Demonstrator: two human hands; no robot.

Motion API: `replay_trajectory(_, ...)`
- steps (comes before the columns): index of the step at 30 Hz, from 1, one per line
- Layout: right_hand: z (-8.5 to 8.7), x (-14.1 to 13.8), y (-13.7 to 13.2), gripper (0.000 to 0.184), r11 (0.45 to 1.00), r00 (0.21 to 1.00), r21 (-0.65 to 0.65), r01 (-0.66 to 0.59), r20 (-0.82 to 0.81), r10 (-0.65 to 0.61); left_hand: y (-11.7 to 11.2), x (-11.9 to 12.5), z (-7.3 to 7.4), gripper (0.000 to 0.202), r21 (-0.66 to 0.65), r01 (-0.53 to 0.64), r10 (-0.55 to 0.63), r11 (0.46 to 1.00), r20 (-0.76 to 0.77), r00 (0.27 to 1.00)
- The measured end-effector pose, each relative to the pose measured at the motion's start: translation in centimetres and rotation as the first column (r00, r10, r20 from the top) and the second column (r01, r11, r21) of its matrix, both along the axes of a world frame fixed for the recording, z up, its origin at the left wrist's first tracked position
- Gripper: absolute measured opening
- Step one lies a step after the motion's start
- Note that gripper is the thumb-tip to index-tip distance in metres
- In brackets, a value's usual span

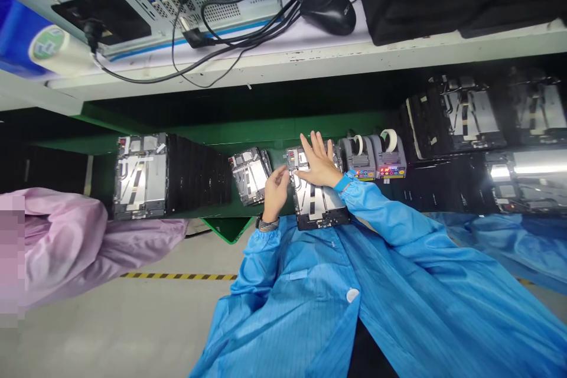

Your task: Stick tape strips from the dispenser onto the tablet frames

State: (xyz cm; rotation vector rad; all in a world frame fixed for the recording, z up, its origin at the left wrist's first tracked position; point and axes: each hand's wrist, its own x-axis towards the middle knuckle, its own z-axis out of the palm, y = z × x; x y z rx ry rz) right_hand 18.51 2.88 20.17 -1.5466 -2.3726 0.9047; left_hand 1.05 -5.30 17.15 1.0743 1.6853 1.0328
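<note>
The right hand (319, 160) lies flat on a panel (316, 204), its fingers (310, 150) spread apart and pressing on the far end, with no clamp on any edge. The left hand (275, 192) stands against the panel's left edge, its fingers (282, 174) loosely together; whether they grip the edge, I cannot tell. The panel lies flat near the near edge of the green tabletop (266, 133), its near end overhanging that edge, so pressure on the overhang could tip it off toward the floor (133, 331). Its back is bright metal, crossed by black and white tape strips, and these could crease or lift under fingertip pressure. A smaller panel (250, 174) sits tilted just beside the left hand, where a careless sweep of the left wristband (267, 224) could scratch its metal or shove it sideways. Farther left, a panel (140, 177) leans at the end of a tall black stack (199, 174); its ribbed edges look closely packed, and a knock could make the row slump. Two grey tape dispensers (371, 156) with white rolls and lit red displays stand just beyond the panel's right edge, close enough for the right hand to bump. A pink sleeve (62, 242) of a nearby person reaches in from the left.
</note>
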Motion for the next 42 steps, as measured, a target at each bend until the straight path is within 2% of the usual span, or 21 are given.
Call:
replay_trajectory(2,0.1,0.0,0.0,0.118,1.000,1.000,-0.006,-0.003,0.010,0.003,0.3,0.4,-0.5,0.053,-0.019,-0.022,0.023,1.000,0.087,0.996)
replay_trajectory(5,-0.1,-0.2,0.0,0.117,1.000,1.000,-0.009,0.000,0.014,0.000,0.3,1.0,-0.5,0.054,-0.014,-0.072,0.073,0.997,0.125,0.990)
replay_trajectory(10,-0.2,-0.4,-0.1,0.116,1.000,1.000,0.003,0.005,-0.008,-0.005,0.1,1.4,-0.4,0.051,-0.012,-0.108,0.109,0.994,0.088,0.990)
replay_trajectory(13,0.4,0.7,0.0,0.112,1.000,0.999,-0.009,-0.004,-0.041,0.003,0.1,1.6,-0.5,0.051,0.000,-0.127,0.126,0.992,0.068,0.990)
replay_trajectory(18,1.2,3.7,0.0,0.111,0.993,0.995,0.084,0.084,-0.066,-0.079,0.1,2.0,-0.4,0.046,0.003,-0.112,0.112,0.994,0.071,0.991)
replay_trajectory(25,-0.3,5.5,-0.3,0.118,0.989,0.993,0.097,0.114,-0.029,-0.112,0.6,1.8,-0.8,0.044,0.018,-0.094,0.094,0.995,-0.007,0.996)
replay_trajectory(30,0.0,7.6,-0.5,0.115,0.974,0.980,0.110,0.196,-0.045,-0.193,0.6,1.6,-0.5,0.055,-0.021,-0.061,0.060,0.998,-0.036,0.998)
replay_trajectory(34,0.3,6.9,-1.3,0.112,0.969,0.975,0.116,0.217,-0.063,-0.211,0.9,2.0,-0.3,0.067,-0.049,-0.043,0.038,0.998,-0.091,0.995)
replay_trajectory(37,-0.1,6.0,-1.6,0.113,0.966,0.972,0.118,0.229,-0.070,-0.222,1.2,2.0,-0.2,0.063,-0.058,-0.021,0.019,0.998,-0.032,0.999)
replay_trajectory(42,-0.9,6.9,-1.6,0.115,0.964,0.964,0.067,0.257,-0.081,-0.251,1.2,1.0,0.1,0.058,-0.100,0.038,-0.018,0.994,0.201,0.979)
